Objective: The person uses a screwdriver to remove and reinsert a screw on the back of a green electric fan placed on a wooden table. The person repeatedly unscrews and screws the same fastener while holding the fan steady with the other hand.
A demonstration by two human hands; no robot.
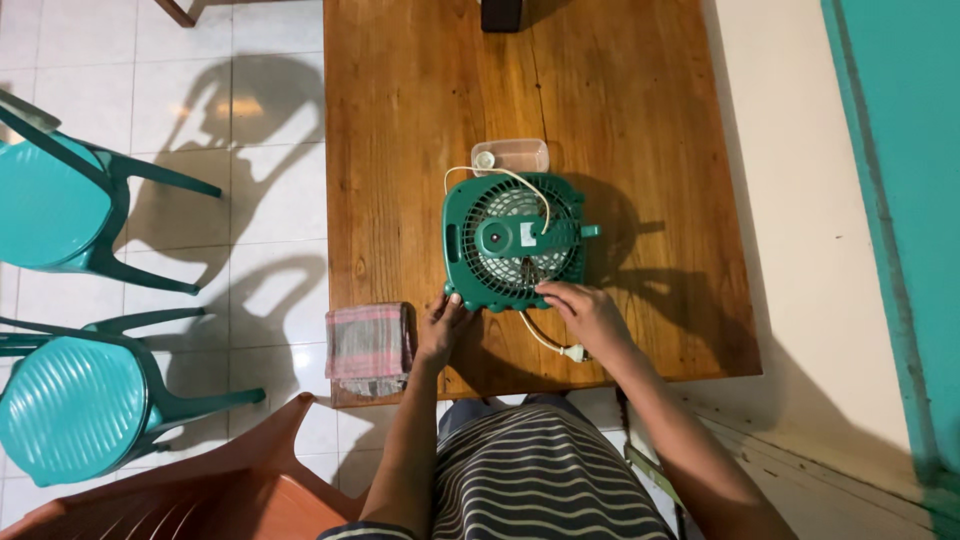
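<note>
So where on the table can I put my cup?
Bare wood runs down the table left of the fan, above the cloth, and across the top right. The near edge is crowded: both hands, plug, cloth.

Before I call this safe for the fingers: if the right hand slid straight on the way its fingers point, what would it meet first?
The right hand rests at the near edge of the green fan, fingers pointing up-left. Going on, it would probably first meet the fan's grille, then the motor housing; height is unclear.
</note>
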